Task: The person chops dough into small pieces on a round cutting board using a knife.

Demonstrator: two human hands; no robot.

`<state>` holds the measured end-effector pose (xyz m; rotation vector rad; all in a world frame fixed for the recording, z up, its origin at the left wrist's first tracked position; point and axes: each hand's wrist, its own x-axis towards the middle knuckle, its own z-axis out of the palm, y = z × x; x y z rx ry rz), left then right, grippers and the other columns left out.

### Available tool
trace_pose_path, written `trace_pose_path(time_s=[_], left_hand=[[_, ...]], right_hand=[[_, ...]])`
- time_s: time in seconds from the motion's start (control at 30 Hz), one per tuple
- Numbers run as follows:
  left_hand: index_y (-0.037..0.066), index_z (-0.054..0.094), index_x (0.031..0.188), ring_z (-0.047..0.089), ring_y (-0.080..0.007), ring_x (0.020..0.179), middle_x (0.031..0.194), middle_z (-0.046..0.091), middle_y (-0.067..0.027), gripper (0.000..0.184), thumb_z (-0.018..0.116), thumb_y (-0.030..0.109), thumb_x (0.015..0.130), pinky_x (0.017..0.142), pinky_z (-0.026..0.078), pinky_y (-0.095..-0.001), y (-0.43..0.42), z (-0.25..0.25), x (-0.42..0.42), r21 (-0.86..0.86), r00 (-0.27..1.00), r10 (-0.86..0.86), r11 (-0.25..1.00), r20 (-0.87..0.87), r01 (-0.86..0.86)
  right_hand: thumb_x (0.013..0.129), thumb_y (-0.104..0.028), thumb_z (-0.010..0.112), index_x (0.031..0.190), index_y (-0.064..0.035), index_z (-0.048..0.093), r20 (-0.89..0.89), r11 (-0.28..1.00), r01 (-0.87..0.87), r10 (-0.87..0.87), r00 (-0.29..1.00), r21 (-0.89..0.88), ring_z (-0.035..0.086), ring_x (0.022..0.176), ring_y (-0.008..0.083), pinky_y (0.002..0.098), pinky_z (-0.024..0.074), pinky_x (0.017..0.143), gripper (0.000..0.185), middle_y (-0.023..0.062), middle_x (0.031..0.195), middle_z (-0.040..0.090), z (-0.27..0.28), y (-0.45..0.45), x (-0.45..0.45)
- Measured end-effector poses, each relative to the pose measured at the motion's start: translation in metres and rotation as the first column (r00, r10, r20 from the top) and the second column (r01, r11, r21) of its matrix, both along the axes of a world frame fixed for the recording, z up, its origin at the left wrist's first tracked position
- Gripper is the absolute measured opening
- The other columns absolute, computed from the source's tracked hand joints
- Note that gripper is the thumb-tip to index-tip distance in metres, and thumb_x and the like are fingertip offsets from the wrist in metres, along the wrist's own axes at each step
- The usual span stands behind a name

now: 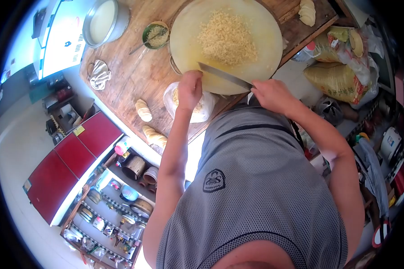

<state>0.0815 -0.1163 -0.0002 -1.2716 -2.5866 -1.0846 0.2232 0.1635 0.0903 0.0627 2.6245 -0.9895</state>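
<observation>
My right hand [274, 95] is wrapped round the handle of a long knife [226, 77]. The blade lies over the near part of a round, pale chopping board [265, 45], its tip pointing left. On the board is a heap of finely chopped, pale yellow food [226, 38]. My left hand [191, 89] is closed near the knife's tip, at the board's near left edge; anything inside the fingers is hidden. Beneath that hand stands a clear plastic bag [202, 112] with similar yellow bits in it.
The wooden table [125, 85] also holds a metal pot [116, 27] of whitish contents, a green bowl [156, 36] with a spoon, a crumpled cloth [99, 75] and pale twisted pieces [143, 110]. Sacks [336, 80] lie to the right; red cabinets [72, 161] stand left.
</observation>
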Motion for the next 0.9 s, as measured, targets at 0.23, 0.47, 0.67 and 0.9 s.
trace_pose_path(time_s=[0.23, 0.47, 0.67, 0.9], left_hand=[[-0.001, 0.069, 0.11, 0.066, -0.0133, 0.095, 0.106, 0.07, -0.0059, 0.016, 0.058, -0.003, 0.098, 0.087, 0.053, -0.0282, -0.013, 0.007, -0.003, 0.327, 0.69, 0.31, 0.707, 0.654, -0.627], [-0.002, 0.066, 0.112, 0.064, -0.0115, 0.101, 0.109, 0.07, -0.0075, 0.014, 0.058, -0.003, 0.101, 0.091, 0.05, -0.0249, -0.009, 0.009, 0.002, 0.28, 0.647, 0.346, 0.693, 0.679, -0.664], [-0.001, 0.07, 0.109, 0.066, -0.0136, 0.096, 0.102, 0.072, -0.0066, 0.014, 0.061, 0.002, 0.099, 0.09, 0.051, -0.0283, 0.005, 0.002, 0.024, 0.277, 0.622, 0.377, 0.655, 0.686, -0.703], [0.0, 0.069, 0.109, 0.066, -0.0159, 0.099, 0.105, 0.071, -0.0076, 0.014, 0.061, 0.002, 0.098, 0.092, 0.051, -0.0304, 0.034, 0.004, 0.055, 0.223, 0.585, 0.464, 0.624, 0.665, -0.749]], right_hand=[[0.097, -0.024, 0.058, 0.095, -0.005, 0.062, -0.044, 0.996, -0.085, 0.084, 0.995, -0.021, 0.067, 0.076, 0.0468, 0.0568, 0.0531, 0.068, 0.019, 0.0216, 0.075, 0.068, -0.004, -0.006, -0.003], [0.097, -0.025, 0.059, 0.092, -0.0046, 0.062, 0.004, 0.998, 0.029, -0.03, 1.0, 0.056, 0.068, 0.079, 0.0448, 0.0551, 0.0531, 0.071, 0.021, 0.0219, 0.08, 0.068, -0.003, 0.022, -0.026], [0.096, -0.026, 0.063, 0.092, -0.0062, 0.06, -0.024, 0.959, -0.257, 0.261, 0.965, 0.122, 0.067, 0.08, 0.0434, 0.0557, 0.0509, 0.072, 0.02, 0.0195, 0.078, 0.066, 0.009, 0.092, -0.03], [0.095, -0.026, 0.064, 0.094, -0.0068, 0.062, 0.059, 0.771, -0.631, 0.629, 0.775, 0.08, 0.066, 0.078, 0.0423, 0.0547, 0.0505, 0.07, 0.019, 0.0175, 0.075, 0.065, 0.004, 0.151, -0.078]])
